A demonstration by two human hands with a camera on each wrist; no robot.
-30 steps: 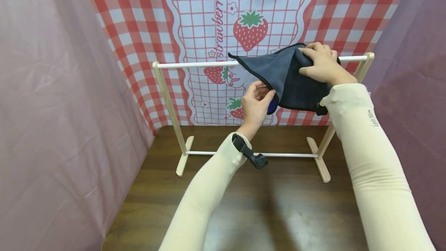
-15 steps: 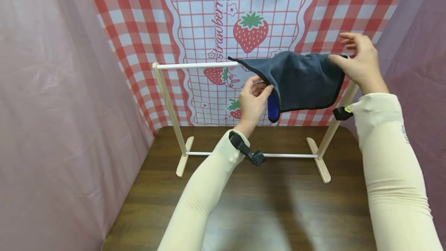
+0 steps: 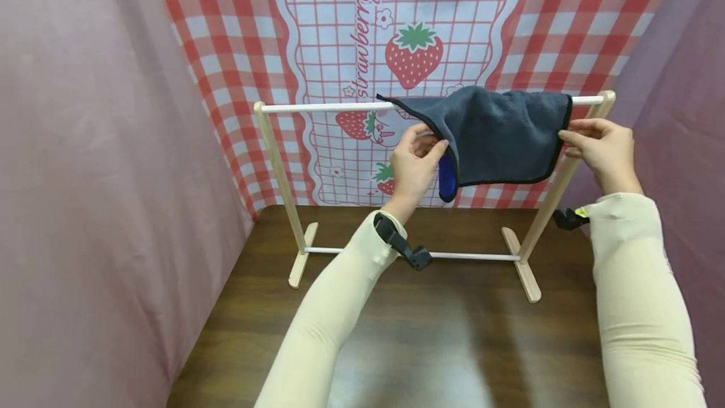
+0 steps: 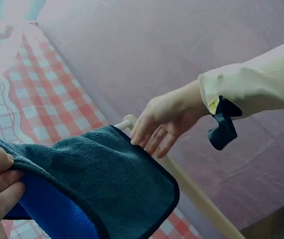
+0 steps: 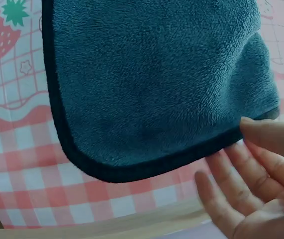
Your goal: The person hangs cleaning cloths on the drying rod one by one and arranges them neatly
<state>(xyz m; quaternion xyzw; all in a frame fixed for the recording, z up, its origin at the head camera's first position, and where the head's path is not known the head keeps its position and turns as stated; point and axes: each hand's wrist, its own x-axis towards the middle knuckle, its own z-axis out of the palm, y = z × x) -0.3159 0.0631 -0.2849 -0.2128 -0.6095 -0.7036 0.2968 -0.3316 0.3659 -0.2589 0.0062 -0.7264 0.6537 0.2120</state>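
A grey plush towel point(image 3: 510, 137) with black edging and a blue underside hangs over the white top rail point(image 3: 323, 107) of a wooden rack, near its right end. Its left side is bunched and slants across the rail. My left hand point(image 3: 415, 165) pinches that left edge between thumb and fingers, the blue side point(image 4: 57, 204) showing beneath. At the opposite edge is my right hand point(image 3: 608, 150), just below the rail. In the right wrist view, the thumb of the right hand point(image 5: 261, 184) lies on the towel's black border point(image 5: 181, 155) with the fingers behind it.
The rack's wooden posts point(image 3: 277, 175) stand on flat feet point(image 3: 521, 263), joined by a white lower bar point(image 3: 481, 256), on a brown wooden table point(image 3: 430, 332). A strawberry-print checked cloth point(image 3: 413, 55) hangs behind. Pink curtains point(image 3: 113, 175) close off both sides.
My right hand has gone from the towel's top to its right edge, first out past the corner, then down. The towel's right part now lies flatter over the rail. My left hand stays nearly still.
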